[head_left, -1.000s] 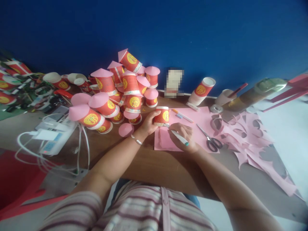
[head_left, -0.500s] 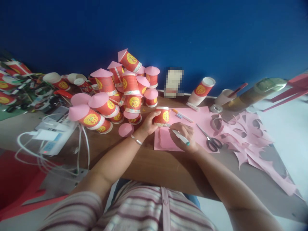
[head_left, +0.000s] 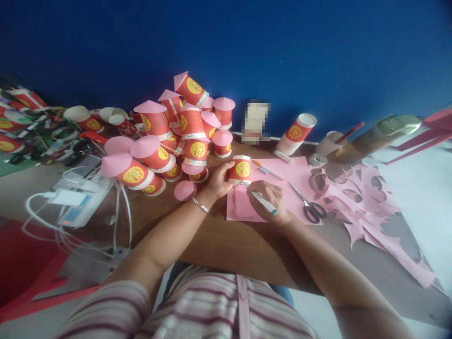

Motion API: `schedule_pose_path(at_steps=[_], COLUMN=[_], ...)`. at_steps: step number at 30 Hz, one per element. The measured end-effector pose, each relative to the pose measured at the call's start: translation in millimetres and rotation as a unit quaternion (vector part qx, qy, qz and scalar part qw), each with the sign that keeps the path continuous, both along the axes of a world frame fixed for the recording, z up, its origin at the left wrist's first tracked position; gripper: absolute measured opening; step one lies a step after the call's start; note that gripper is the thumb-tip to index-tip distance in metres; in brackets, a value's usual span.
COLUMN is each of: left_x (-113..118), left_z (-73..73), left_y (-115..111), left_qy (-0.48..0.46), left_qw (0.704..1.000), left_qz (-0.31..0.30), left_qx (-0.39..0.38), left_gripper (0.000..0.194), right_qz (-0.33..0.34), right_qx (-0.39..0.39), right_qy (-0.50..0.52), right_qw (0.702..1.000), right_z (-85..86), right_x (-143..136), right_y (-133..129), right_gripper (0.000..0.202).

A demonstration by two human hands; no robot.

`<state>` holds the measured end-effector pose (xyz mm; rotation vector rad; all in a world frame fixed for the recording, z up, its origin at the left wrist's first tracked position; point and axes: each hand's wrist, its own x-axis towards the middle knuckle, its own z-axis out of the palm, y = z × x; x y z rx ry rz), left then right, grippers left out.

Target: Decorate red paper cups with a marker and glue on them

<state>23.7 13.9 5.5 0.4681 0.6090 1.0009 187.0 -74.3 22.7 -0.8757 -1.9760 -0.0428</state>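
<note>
A red paper cup [head_left: 240, 170] with a yellow round emblem is gripped from its left side by my left hand [head_left: 221, 180]. My right hand [head_left: 271, 200] is closed around a white marker [head_left: 263, 201] with a green end, its tip side pointing at the cup's lower rim. Whether the tip touches the cup cannot be made out. Under both hands lies a pink paper sheet [head_left: 296, 188], with smaller pink pieces [head_left: 243, 205] stacked on it. An orange-and-white marker [head_left: 269, 170] rests behind my right hand.
Left of my hands, several red cups with pink cone tops [head_left: 150, 115] are piled up. Scissors [head_left: 310, 207] and pink paper scraps [head_left: 356, 193] lie to the right. Farther back are stacked cups [head_left: 296, 134], a tape roll [head_left: 318, 159] and a bottle [head_left: 377, 136]. A power strip [head_left: 83, 202] trails cables.
The cup has turned in my left hand, so its yellow emblem now faces me more fully, and it sits slightly farther right. My right hand with the marker has hardly moved.
</note>
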Motion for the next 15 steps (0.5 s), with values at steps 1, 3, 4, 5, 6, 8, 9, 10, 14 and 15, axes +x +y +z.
schedule_pose_path(at_steps=[1,3,4,5,6,8,9,10,14,15], left_x=[0.0,-0.6,-1.1,-1.6,-2.1,-2.8,-2.9,-2.9,-2.5,-2.5], left_z=[-0.4,-1.5,-2.1,-2.7,-3.2,-3.6,-3.5,-3.2,-1.5,-1.1], left_y=[-0.5,-1.8,-2.4,-3.0,-3.4,-4.1,-4.2,-4.2,-3.7,-3.6], left_qy=[-0.004,-0.003,0.004,0.013,0.021,0.031,0.033,0.033,0.036,0.037], left_qw=[1.000,0.999,0.998,0.997,0.996,0.996,0.995,0.995,0.994,0.993], left_qz=[-0.012,-0.030,-0.032,-0.033,-0.033,-0.030,-0.030,-0.030,-0.035,-0.036], left_qx=[0.013,0.046,0.059,0.070,0.078,0.084,0.085,0.086,0.099,0.101], left_gripper=[0.024,0.026,0.026,0.026,0.025,0.025,0.025,0.025,0.024,0.024], right_qz=[0.006,0.017,0.022,0.024,0.025,0.022,0.018,0.013,-0.008,-0.010], right_qx=[0.000,0.003,0.005,0.007,0.010,0.012,0.013,0.014,0.019,0.022], right_qy=[0.003,0.007,0.007,0.006,0.004,0.004,0.004,0.002,-0.009,-0.010], right_qw=[1.000,1.000,1.000,1.000,1.000,1.000,1.000,1.000,1.000,1.000], right_z=[0.0,-0.5,-1.0,-1.4,-1.8,-1.9,-1.5,-0.8,2.3,2.8], right_x=[-0.3,-1.0,-1.2,-1.5,-1.6,-1.8,-1.9,-2.0,-2.1,-2.0], right_y=[0.0,0.0,0.0,0.1,0.2,0.2,0.2,0.2,0.5,0.8], right_gripper=[0.015,0.016,0.016,0.016,0.016,0.016,0.016,0.015,0.012,0.012])
